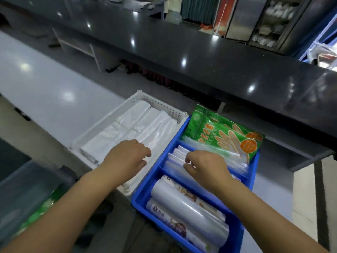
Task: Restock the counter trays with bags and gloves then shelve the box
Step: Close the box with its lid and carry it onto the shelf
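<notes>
Left hand (127, 157) rests, fingers relaxed, on white bags (138, 123); right hand (206, 168) pinches clear bags (176, 157) in blue tray (145, 186).

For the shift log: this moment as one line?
left hand over white bags, white tray | right hand at clear bags, blue tray middle section | glove pack in far section

Left grip (127, 157) and right grip (206, 168) are bare.
</notes>
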Demonstrator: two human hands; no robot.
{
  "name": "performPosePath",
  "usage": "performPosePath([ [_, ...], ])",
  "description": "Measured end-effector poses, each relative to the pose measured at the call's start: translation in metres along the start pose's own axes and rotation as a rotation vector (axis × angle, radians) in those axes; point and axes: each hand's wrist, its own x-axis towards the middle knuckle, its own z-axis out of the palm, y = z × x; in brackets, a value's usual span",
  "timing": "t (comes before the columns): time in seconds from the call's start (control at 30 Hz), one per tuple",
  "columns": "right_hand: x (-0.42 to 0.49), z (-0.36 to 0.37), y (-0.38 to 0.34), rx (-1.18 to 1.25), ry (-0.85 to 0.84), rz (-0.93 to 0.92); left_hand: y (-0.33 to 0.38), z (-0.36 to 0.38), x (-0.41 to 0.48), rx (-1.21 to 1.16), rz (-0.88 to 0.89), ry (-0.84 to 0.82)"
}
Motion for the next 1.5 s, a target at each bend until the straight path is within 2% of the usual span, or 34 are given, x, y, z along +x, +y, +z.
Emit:
performPosePath([
  [0.2, 0.012, -0.005, -0.086, 0.031, 0.002, -0.126, -0.054, -0.006, -0.078, -0.036, -0.164, -0.003],
  [0.33, 0.021, 0.007, -0.170, -0.003, -0.020, -0.159, -0.103, -0.006, -0.157, -0.061, -0.258, 0.044],
  [0.5, 0.019, 0.046, -0.283, -0.031, -0.034, -0.220, -0.183, 0.007, -0.268, -0.058, -0.404, 0.002],
  [0.77, 0.015, 0.120, -0.425, -0.019, -0.241, -0.206, -0.295, 0.051, -0.415, -0.113, -0.683, -0.087],
  [0.93, 0.029, 0.157, -0.457, -0.053, -0.307, -0.189, -0.341, 0.067, -0.440, -0.140, -0.747, -0.138],
  [1.27, 0.104, 0.227, -0.469, 0.000, -0.420, -0.150, -0.420, 0.091, -0.416, -0.144, -0.774, -0.233],
  [1.5, 0.140, 0.250, -0.485, 0.053, -0.484, -0.100, -0.474, 0.098, -0.388, -0.169, -0.797, -0.205],
])
